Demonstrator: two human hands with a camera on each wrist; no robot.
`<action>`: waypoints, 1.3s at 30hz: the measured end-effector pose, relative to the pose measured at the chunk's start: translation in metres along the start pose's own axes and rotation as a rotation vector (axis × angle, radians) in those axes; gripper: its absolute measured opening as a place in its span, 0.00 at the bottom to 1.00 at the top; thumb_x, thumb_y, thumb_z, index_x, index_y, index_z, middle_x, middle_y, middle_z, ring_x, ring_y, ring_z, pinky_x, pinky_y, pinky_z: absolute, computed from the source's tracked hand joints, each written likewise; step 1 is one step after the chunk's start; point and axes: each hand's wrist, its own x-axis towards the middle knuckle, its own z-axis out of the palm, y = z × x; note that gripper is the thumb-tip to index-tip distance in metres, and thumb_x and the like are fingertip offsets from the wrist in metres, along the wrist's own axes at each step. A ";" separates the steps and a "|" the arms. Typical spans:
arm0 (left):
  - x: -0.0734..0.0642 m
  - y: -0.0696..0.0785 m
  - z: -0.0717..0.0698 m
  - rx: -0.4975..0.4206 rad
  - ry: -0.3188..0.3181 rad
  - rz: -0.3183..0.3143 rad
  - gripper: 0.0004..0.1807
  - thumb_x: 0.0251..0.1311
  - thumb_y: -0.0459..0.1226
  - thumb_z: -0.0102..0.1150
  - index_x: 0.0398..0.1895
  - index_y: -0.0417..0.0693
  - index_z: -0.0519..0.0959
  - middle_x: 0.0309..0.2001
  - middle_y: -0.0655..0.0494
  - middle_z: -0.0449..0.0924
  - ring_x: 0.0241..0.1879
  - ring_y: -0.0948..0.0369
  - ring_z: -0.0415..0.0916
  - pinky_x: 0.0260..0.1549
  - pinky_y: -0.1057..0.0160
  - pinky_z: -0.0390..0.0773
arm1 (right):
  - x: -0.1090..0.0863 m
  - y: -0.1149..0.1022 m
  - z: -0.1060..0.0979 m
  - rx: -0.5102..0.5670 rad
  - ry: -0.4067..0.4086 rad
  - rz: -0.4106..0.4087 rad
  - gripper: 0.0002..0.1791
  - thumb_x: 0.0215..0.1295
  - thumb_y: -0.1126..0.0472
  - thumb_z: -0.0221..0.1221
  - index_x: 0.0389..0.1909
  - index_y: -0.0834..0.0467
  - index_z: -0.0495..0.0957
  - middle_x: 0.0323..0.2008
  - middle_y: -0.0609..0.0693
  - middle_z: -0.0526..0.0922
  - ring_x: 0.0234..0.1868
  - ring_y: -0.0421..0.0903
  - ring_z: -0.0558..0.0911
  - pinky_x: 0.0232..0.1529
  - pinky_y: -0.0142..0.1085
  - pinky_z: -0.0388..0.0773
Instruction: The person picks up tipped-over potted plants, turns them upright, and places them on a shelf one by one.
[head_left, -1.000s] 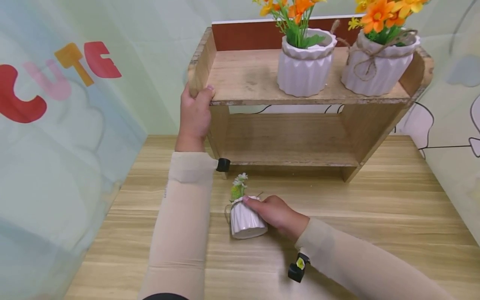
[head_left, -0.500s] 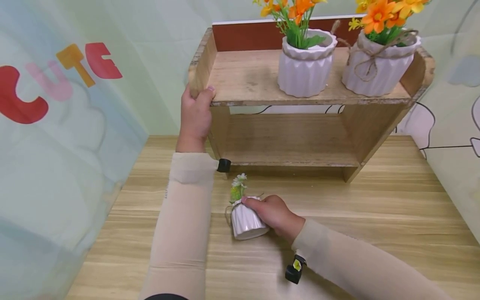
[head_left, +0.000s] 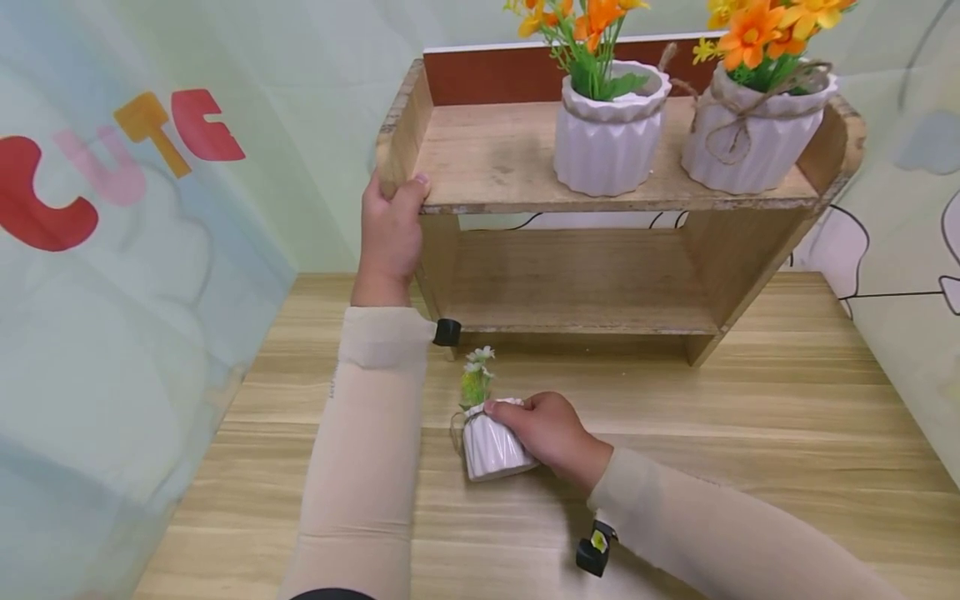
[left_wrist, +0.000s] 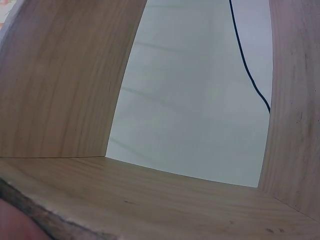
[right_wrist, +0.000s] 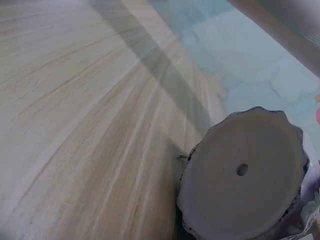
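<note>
My left hand (head_left: 392,237) grips the left side of the wooden shelf (head_left: 570,279) at its upper board, thumb on the front edge; its other fingers are hidden behind the side panel. My right hand (head_left: 553,429) holds a small white fluted flowerpot (head_left: 491,448) by its rim, low over the table in front of the shelf. White flowers and green leaves (head_left: 477,373) rise from the pot, and twine loops at its left. The right wrist view shows the underside of the flowerpot (right_wrist: 225,185), with a round hole in it, tilted toward the camera.
Two larger white fluted pots, one in the middle (head_left: 609,142) and one at the right (head_left: 750,137), stand on the upper board with orange and yellow flowers. The lower board (head_left: 577,283) lies below. Printed cloth (head_left: 165,350) hangs around the wooden table (head_left: 787,417).
My right hand has tipped the flowerpot slightly more upright, so less of its underside shows in the head view. My left hand stays on the shelf.
</note>
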 end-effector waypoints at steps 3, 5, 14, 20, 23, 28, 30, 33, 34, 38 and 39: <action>0.000 0.000 0.000 -0.001 0.001 -0.007 0.38 0.71 0.48 0.52 0.82 0.51 0.60 0.75 0.48 0.66 0.70 0.58 0.66 0.72 0.62 0.64 | -0.002 -0.001 -0.002 0.004 0.006 -0.015 0.24 0.62 0.43 0.71 0.30 0.64 0.83 0.25 0.54 0.85 0.24 0.45 0.83 0.24 0.36 0.80; 0.000 0.001 0.000 -0.008 0.001 -0.004 0.37 0.71 0.47 0.52 0.82 0.51 0.60 0.75 0.48 0.66 0.71 0.58 0.66 0.72 0.63 0.64 | -0.003 -0.002 -0.004 0.004 0.016 -0.032 0.24 0.61 0.44 0.71 0.31 0.64 0.84 0.26 0.54 0.85 0.24 0.46 0.83 0.25 0.37 0.81; 0.000 0.001 0.000 -0.017 -0.002 0.008 0.36 0.71 0.46 0.51 0.81 0.50 0.62 0.74 0.47 0.68 0.70 0.58 0.66 0.71 0.64 0.64 | -0.009 -0.005 -0.012 0.024 0.041 -0.096 0.25 0.62 0.48 0.72 0.42 0.68 0.83 0.31 0.57 0.86 0.29 0.47 0.85 0.28 0.39 0.84; 0.000 0.000 0.000 -0.009 0.002 0.009 0.36 0.71 0.47 0.51 0.81 0.50 0.62 0.73 0.47 0.68 0.70 0.58 0.67 0.70 0.64 0.64 | -0.009 -0.004 -0.015 -0.029 0.103 -0.160 0.28 0.61 0.49 0.73 0.50 0.69 0.82 0.38 0.57 0.86 0.35 0.47 0.85 0.33 0.38 0.84; -0.001 0.000 0.000 -0.012 0.000 0.013 0.35 0.71 0.47 0.51 0.80 0.51 0.63 0.73 0.47 0.68 0.69 0.57 0.67 0.70 0.64 0.65 | -0.008 -0.002 -0.017 -0.052 0.129 -0.190 0.28 0.60 0.50 0.75 0.52 0.67 0.83 0.40 0.57 0.87 0.38 0.47 0.84 0.36 0.37 0.84; -0.001 0.001 0.000 -0.016 0.000 0.014 0.36 0.70 0.47 0.51 0.80 0.51 0.63 0.74 0.47 0.68 0.70 0.58 0.67 0.70 0.64 0.65 | -0.007 0.000 -0.019 -0.045 0.134 -0.248 0.30 0.59 0.53 0.76 0.56 0.67 0.81 0.46 0.57 0.87 0.45 0.49 0.84 0.45 0.40 0.84; -0.001 0.000 0.000 -0.015 -0.001 0.013 0.36 0.70 0.47 0.51 0.81 0.51 0.62 0.74 0.47 0.68 0.70 0.58 0.67 0.71 0.64 0.65 | -0.007 0.002 -0.020 -0.027 0.125 -0.277 0.32 0.59 0.55 0.77 0.59 0.67 0.80 0.49 0.58 0.87 0.49 0.50 0.84 0.49 0.42 0.84; 0.000 0.000 0.000 -0.015 -0.003 0.011 0.36 0.70 0.47 0.51 0.81 0.51 0.62 0.74 0.47 0.68 0.70 0.57 0.67 0.70 0.63 0.65 | -0.006 0.005 -0.020 0.000 0.113 -0.324 0.34 0.58 0.57 0.78 0.63 0.67 0.78 0.55 0.59 0.86 0.54 0.52 0.84 0.54 0.43 0.84; 0.000 0.000 0.000 -0.015 -0.003 0.011 0.36 0.71 0.47 0.51 0.81 0.51 0.62 0.74 0.47 0.68 0.70 0.57 0.67 0.70 0.63 0.65 | -0.006 0.006 -0.020 0.009 0.107 -0.342 0.35 0.58 0.58 0.78 0.64 0.67 0.78 0.56 0.60 0.85 0.56 0.53 0.84 0.55 0.44 0.84; 0.001 -0.001 0.000 -0.022 -0.003 0.016 0.35 0.71 0.46 0.51 0.80 0.50 0.64 0.72 0.47 0.69 0.69 0.57 0.68 0.70 0.64 0.66 | -0.005 0.011 -0.020 0.005 0.101 -0.392 0.37 0.58 0.59 0.78 0.66 0.67 0.76 0.60 0.62 0.83 0.61 0.56 0.82 0.58 0.47 0.83; 0.001 -0.001 0.000 -0.023 -0.002 0.014 0.35 0.71 0.46 0.52 0.80 0.50 0.64 0.72 0.47 0.69 0.69 0.57 0.68 0.70 0.64 0.66 | -0.004 0.013 -0.020 0.002 0.101 -0.398 0.37 0.58 0.59 0.78 0.66 0.67 0.76 0.61 0.62 0.83 0.62 0.56 0.81 0.60 0.49 0.82</action>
